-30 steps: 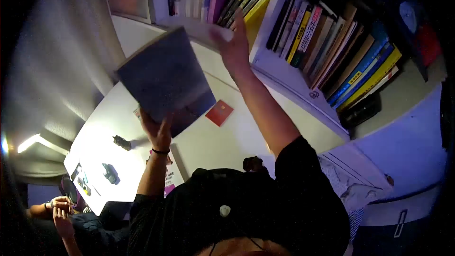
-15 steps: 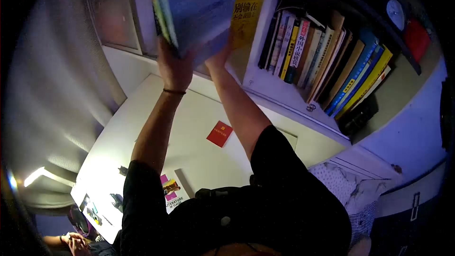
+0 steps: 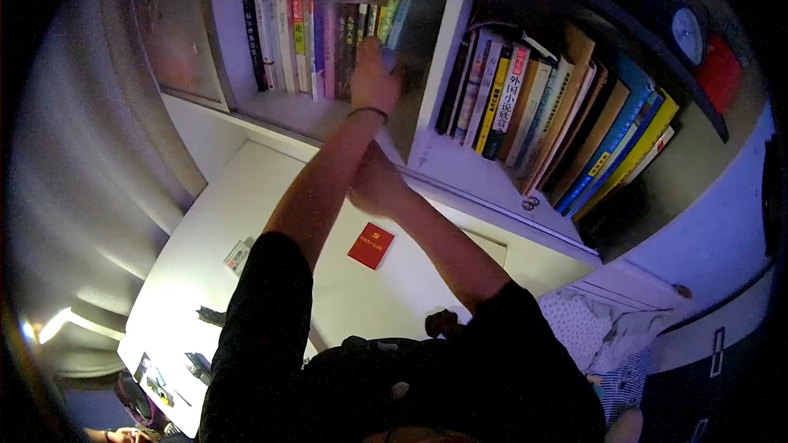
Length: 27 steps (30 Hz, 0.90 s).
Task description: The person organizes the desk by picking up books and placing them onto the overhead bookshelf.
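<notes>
My left hand (image 3: 375, 82), with a dark band at the wrist, reaches into the left shelf compartment. Its fingers are closed around the lower part of a book (image 3: 419, 18) with a blue cover, which leans at the right end of a row of books (image 3: 297, 41). A book with a light green spine (image 3: 393, 6) is right beside it. Behind my left forearm, lower down and in front of the shelf edge, is my right hand (image 3: 376, 184); its fingers are hidden.
More books (image 3: 513, 98) lean in the right compartment. Below, the white desk (image 3: 271, 172) holds a red booklet (image 3: 371, 246) and a small pale box (image 3: 237, 257). A lit lamp (image 3: 56, 325) stands at left. Another person's hand (image 3: 127, 435) shows at the bottom left.
The blue-covered book moved from in front of the shelf into the left compartment, uncovering the row there. My right hand came off it and dropped below my left wrist.
</notes>
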Tool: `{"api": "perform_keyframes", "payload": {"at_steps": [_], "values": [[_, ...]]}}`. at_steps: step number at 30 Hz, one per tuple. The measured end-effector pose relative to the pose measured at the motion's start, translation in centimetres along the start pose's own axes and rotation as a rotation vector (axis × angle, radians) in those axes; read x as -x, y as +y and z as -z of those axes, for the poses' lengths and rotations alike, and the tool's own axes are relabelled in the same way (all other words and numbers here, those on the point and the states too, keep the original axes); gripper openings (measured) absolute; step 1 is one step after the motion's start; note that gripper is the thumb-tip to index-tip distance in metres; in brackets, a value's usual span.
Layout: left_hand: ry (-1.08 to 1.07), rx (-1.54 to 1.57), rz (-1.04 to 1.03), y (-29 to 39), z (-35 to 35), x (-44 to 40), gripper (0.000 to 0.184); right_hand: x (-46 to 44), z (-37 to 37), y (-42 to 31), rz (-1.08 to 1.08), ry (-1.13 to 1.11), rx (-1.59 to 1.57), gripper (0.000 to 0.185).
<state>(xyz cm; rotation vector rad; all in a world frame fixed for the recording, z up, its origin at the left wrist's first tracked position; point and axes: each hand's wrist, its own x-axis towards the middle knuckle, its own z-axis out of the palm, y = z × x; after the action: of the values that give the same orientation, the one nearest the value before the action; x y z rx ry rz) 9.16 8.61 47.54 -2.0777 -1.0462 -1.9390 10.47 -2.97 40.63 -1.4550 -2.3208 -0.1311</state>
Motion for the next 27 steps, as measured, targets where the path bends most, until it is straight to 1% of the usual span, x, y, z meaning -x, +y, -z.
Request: {"api": "perform_keyframes", "payload": {"at_steps": [1,2,3,4,5,6,7,8,9,10,11,13,14,15,16,18,19,20,22,23,25,26,27], "values": [[0.053,-0.069,-0.117,-1.2,-1.4,0.7,0.041,2.4,3.0,-1.7,0.049,-0.022,0.029,0.045],[0.114,-0.141,-0.228,-2.5,-2.8,1.5,0.041,4.5,4.2,-1.9,0.136,0.025,0.019,0.042],[-0.043,-0.241,-0.003,0.1,-0.3,1.1,0.040,6.4,5.5,-1.7,0.222,0.072,0.011,0.039],[-0.203,-0.335,0.225,1.6,1.2,1.2,0.040,8.0,7.1,-1.7,0.161,0.039,-0.015,0.036],[-0.233,-0.396,0.223,1.0,1.3,1.8,0.046,9.3,8.6,-1.4,0.100,0.005,-0.041,0.033],[-0.232,-0.398,0.235,0.8,1.9,1.7,0.046,10.4,9.4,-0.7,0.089,0.154,-0.072,0.031],[-0.461,-0.406,0.317,0.9,2.9,1.3,0.049,11.2,10.5,-0.2,0.021,0.203,-0.137,0.029],[-0.692,-0.409,0.392,0.8,3.5,1.1,0.053,11.9,10.6,1.5,0.008,0.234,-0.078,0.026],[-0.654,-0.388,0.310,0.3,3.6,1.5,0.057,12.3,11.0,2.1,-0.053,0.282,-0.124,0.024],[-0.656,-0.387,0.312,0.0,3.5,1.6,0.057,12.5,11.2,2.5,-0.114,0.328,-0.167,0.022],[-0.670,-0.334,0.301,-0.3,3.3,1.4,0.053,12.6,10.7,2.9,-0.112,0.327,-0.163,0.022],[-0.678,-0.283,0.290,-1.2,1.9,1.5,0.049,12.8,9.2,4.0,-0.258,0.354,-0.389,0.019],[-0.655,-0.321,0.260,-2.1,0.1,2.2,0.046,12.6,9.2,4.1,-0.253,0.353,-0.389,0.019],[-0.634,-0.358,0.229,-2.4,-1.1,2.7,0.044,12.4,9.2,4.0,-0.257,0.330,-0.457,0.019],[-0.632,-0.358,0.229,-1.1,-0.8,2.4,0.044,12.3,9.1,4.0,-0.263,0.307,-0.523,0.019],[-0.395,-0.121,0.639,1.6,-0.5,2.0,0.043,12.2,9.2,4.0,-0.235,0.316,-0.468,0.020],[-0.384,-0.061,0.733,1.0,-1.9,2.2,0.045,12.3,9.2,4.1,-0.209,0.320,-0.417,0.020],[-0.385,-0.060,0.742,0.4,-2.5,2.4,0.045,12.4,9.0,4.3,-0.210,0.311,-0.416,0.020],[-0.482,-0.111,0.664,-0.3,-2.2,2.6,0.044,12.5,8.5,4.5,-0.262,0.344,-0.518,0.019],[-0.480,-0.114,0.665,-0.8,-1.9,2.7,0.044,12.4,8.5,4.3,-0.259,0.344,-0.519,0.019],[-0.590,-0.191,0.520,-0.1,0.8,2.0,0.038,12.3,9.1,3.8,-0.295,0.312,-0.430,0.018],[-0.588,-0.190,0.522,0.1,1.2,1.6,0.038,12.3,8.9,4.1,-0.293,0.309,-0.429,0.018],[-0.630,-0.299,0.452,0.3,1.5,1.4,0.033,12.2,8.7,4.4,-0.262,0.310,-0.450,0.017]]}}
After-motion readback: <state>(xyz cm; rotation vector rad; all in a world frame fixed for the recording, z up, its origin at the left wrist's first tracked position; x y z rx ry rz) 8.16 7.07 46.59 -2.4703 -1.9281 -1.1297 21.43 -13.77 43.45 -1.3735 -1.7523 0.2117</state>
